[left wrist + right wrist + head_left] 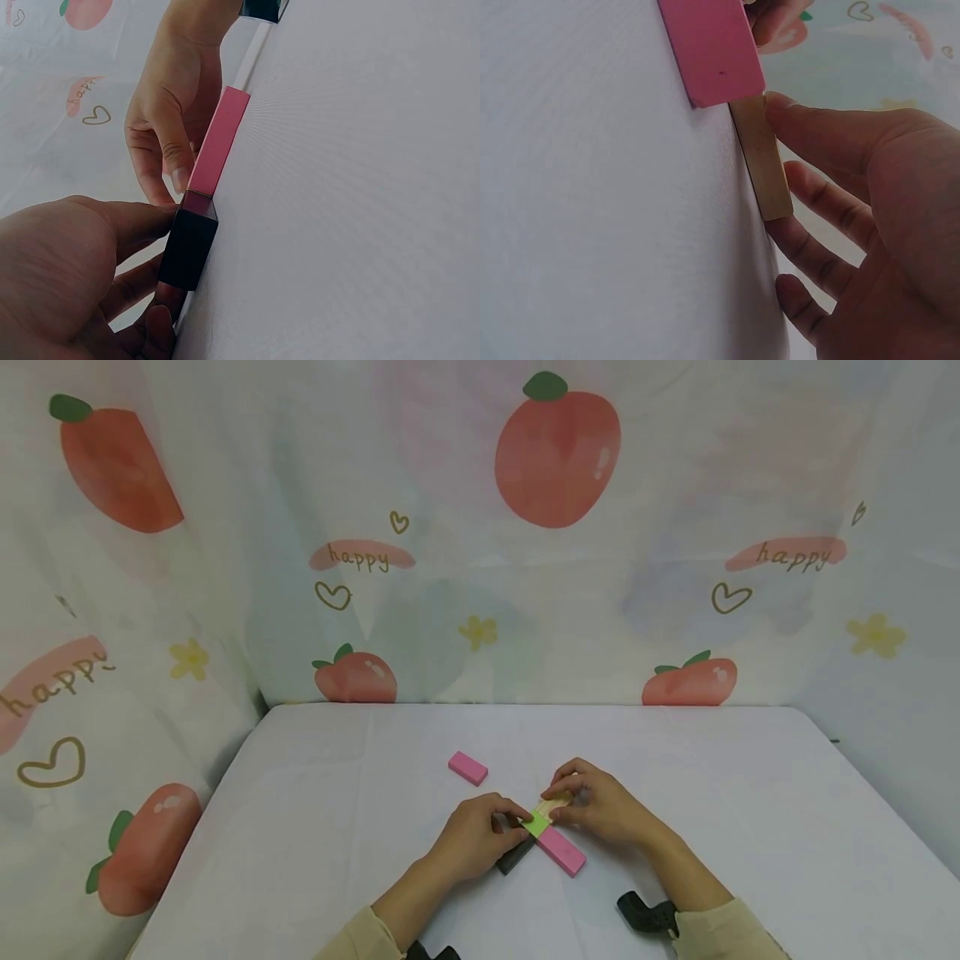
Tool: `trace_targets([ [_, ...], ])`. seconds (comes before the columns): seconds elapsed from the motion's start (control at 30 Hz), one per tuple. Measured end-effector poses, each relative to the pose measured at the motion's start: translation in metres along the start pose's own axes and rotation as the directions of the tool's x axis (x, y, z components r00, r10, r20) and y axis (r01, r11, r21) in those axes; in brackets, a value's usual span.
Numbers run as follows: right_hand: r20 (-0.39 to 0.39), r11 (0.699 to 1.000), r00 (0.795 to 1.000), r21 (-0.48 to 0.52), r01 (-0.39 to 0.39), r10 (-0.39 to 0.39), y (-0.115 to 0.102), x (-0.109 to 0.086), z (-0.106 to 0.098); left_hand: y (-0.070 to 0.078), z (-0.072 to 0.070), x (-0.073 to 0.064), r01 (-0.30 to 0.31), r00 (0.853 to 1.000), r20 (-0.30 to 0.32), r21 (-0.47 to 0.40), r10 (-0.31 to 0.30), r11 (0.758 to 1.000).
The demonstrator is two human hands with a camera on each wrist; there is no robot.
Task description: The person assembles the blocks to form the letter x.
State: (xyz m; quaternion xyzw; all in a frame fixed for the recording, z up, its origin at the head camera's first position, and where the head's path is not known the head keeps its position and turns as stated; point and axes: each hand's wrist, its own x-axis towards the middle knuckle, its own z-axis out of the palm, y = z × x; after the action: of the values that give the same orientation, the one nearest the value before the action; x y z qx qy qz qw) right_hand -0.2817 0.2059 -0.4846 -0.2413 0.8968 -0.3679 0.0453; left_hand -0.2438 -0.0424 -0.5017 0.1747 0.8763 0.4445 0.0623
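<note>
Near the front middle of the table, several small blocks meet around a green block (537,823). From it a pink block (562,851) runs toward the lower right and a black block (516,856) toward the lower left. My left hand (471,837) grips the black block, its index fingertip at the green block's edge. In the left wrist view, thumb and fingers lie around the black block (189,249). Opposite, my right hand (600,803) pinches a pale wooden block (553,804) beside the green one; the right wrist view shows this wooden block (763,161) between thumb and fingers.
A separate pink block (468,768) lies farther back on the white table (360,793). Behind and to the left hangs a printed cloth (450,460) with fruit drawings. A black wrist device (647,913) sits by the right sleeve.
</note>
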Motion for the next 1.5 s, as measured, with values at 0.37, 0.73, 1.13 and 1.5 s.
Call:
trace_targets([
  [0.37, -0.006, 1.0, 1.0, -0.001, -0.002, 0.002, 0.0001, -0.0016, 0.0009, 0.0032, -0.0008, -0.0021, 0.005, 1.0, -0.005, 0.004, -0.005, 1.0],
  [0.73, -0.008, 1.0, 1.0, -0.004, 0.028, -0.028, -0.0023, 0.0008, -0.0018, 0.004, -0.0022, -0.0007, 0.009, 1.0, -0.009, -0.011, -0.009, 1.0],
  [1.13, -0.029, 0.999, 1.0, -0.037, 0.008, -0.01, -0.0018, -0.0016, -0.0007, 0.003, -0.0011, -0.0031, 0.015, 1.0, -0.006, 0.001, -0.015, 1.0],
  [1.5, -0.046, 0.994, 0.998, -0.099, 0.043, -0.048, -0.0043, -0.0042, -0.0037, 0.0005, 0.0002, -0.0015, 0.004, 1.0, -0.018, -0.013, -0.005, 1.0],
])
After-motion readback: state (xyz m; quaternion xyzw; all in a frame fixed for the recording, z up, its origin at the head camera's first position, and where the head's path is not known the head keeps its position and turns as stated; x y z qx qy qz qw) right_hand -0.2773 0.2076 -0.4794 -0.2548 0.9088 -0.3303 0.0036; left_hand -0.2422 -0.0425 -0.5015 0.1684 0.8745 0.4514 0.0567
